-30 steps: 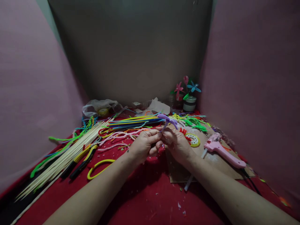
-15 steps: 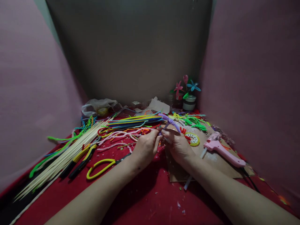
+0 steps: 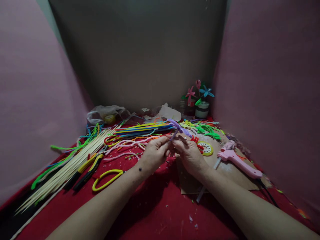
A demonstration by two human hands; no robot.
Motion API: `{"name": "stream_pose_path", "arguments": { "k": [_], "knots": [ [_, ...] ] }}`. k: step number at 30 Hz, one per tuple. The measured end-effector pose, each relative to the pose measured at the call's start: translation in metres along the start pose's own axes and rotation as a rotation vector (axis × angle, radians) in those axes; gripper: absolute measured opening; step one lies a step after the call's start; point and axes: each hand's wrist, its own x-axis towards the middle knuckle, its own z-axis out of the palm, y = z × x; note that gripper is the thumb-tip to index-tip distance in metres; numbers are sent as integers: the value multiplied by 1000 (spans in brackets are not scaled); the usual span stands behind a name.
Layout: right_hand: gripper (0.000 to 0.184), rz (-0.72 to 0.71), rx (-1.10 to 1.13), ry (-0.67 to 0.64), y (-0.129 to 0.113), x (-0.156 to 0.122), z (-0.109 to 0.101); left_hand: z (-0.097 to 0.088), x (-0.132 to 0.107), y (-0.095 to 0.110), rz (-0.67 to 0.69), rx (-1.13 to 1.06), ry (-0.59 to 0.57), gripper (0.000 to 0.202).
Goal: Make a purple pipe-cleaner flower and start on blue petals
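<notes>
A purple pipe-cleaner flower (image 3: 179,127) stands up between my hands, its petals spread above the fingertips. My left hand (image 3: 154,154) is closed, pinching the flower's thin stem. My right hand (image 3: 189,154) is closed on the same stem from the other side, fingertips touching those of the left. The lower stem is mostly hidden by the fingers. Just behind my right hand lie a red pipe-cleaner piece (image 3: 197,142) and a yellow tape roll (image 3: 206,148).
Yellow-handled scissors (image 3: 108,180), pliers (image 3: 87,170) and a bundle of thin sticks (image 3: 72,166) lie at the left. A pink glue gun (image 3: 238,161) rests on cardboard (image 3: 190,185) at the right. Finished flowers (image 3: 206,91) stand behind, near a jar (image 3: 202,110). Loose pipe cleaners (image 3: 125,143) are scattered about.
The purple flower has tilted a little to the left, and its petals show more openly. Both hands have shifted slightly and turned, with the stem still between their fingers.
</notes>
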Motion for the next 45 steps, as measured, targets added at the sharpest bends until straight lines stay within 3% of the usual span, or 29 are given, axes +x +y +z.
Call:
{"name": "stream_pose_path", "arguments": {
  "k": [3,6,10,15,18,25,28,31,34,37,42,45],
  "knots": [
    [17,14,12,30,4,1,-2,-1,-1,3,-142,-218,-49,19],
    [17,22,15,51,2,1,-2,-4,-1,2,-198,-386,-120,18],
    [21,91,122,60,-7,0,3,-8,0,-2,-196,-568,-243,16],
    [19,106,194,70,-10,0,4,-7,1,-5,-171,-568,-275,15],
    [17,87,218,64,-6,0,2,-4,0,-2,-100,-339,-202,17],
    [16,33,179,87,3,1,-1,3,-5,-11,309,633,143,10],
    [16,34,133,101,4,-1,-1,0,-5,-21,392,918,160,15],
    [14,37,91,123,3,-2,0,-3,-4,-23,427,980,145,17],
    [13,39,69,124,2,-2,1,-3,-3,-16,410,809,171,17],
    [16,23,55,106,2,-3,0,-1,-2,-6,280,478,137,21],
    [20,51,101,34,-1,-2,-1,-3,-1,0,-111,-251,-103,21],
    [23,91,146,19,-4,-1,0,-6,0,-4,-183,-515,-240,19]
  ]
}}
